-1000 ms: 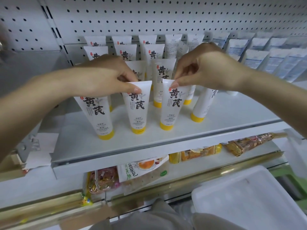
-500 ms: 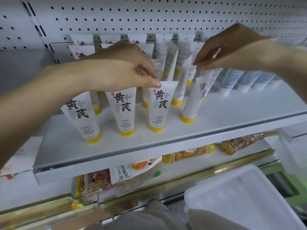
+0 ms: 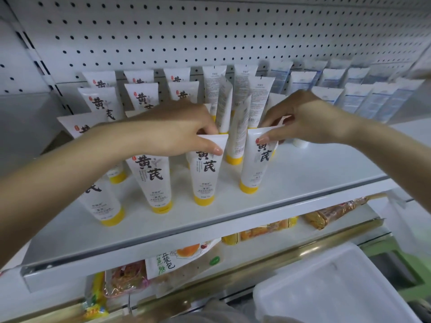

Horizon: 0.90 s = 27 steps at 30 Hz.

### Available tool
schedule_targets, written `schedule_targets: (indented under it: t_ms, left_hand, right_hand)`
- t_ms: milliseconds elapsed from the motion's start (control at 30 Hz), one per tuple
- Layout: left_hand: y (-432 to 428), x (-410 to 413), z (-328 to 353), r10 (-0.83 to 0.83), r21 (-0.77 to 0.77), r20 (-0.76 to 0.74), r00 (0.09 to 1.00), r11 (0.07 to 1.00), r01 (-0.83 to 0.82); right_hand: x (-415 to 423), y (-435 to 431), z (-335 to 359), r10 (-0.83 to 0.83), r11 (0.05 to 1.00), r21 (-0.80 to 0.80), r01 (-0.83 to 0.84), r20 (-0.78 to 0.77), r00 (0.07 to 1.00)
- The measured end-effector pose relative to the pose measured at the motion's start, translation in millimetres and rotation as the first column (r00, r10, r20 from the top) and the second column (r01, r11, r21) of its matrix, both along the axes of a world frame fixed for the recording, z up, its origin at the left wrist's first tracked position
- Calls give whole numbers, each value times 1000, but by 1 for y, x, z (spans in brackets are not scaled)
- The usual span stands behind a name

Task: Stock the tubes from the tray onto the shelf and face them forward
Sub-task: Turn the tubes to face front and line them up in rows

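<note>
Your left hand (image 3: 177,134) pinches the flat crimped top of a tube (image 3: 205,176) between thumb and fingers. That tube stands upright on its yellow cap, label facing you. Your right hand (image 3: 310,122) pinches the top of the next tube (image 3: 255,166), also cap down, leaning slightly, label turned partly leftward. Both stand on the shelf (image 3: 303,180) beside front-row tubes (image 3: 161,183); some rear tubes (image 3: 214,89) show their back print. The white tray (image 3: 338,287) sits below right, bare floor showing.
</note>
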State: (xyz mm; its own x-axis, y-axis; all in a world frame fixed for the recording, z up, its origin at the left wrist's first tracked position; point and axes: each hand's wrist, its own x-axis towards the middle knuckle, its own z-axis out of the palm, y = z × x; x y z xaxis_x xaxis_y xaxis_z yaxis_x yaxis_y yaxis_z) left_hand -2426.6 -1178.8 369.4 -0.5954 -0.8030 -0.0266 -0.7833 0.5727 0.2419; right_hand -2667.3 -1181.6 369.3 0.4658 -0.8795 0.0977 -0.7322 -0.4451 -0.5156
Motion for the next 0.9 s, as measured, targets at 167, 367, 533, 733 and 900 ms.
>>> schedule_targets:
  t_ms: [167,367,533,733,900]
  left_hand:
    - [2,-3,-1,26,-30,-14,1000,999,-26]
    - [4,-4,-1,12,-22,-18,1000,1000,-13]
    - [5,-4,2,42,-5,-3,999,999,-42]
    - [-4,10,20,90,-152,-359,929,976,-153]
    - [-27,20,28,100,-183,-306,947,970,-161]
  right_hand:
    - [-1,-1,0,30,999,12,-30,21,999]
    - [-1,-2,1,54,998,31,-54,10,998]
    - [-2,-5,1,68,997,23,-68,-24,997]
    - [-2,-15,12,-46,998,36,43,91,995]
    - [8,-43,17,-137,984,-113,137,9,991]
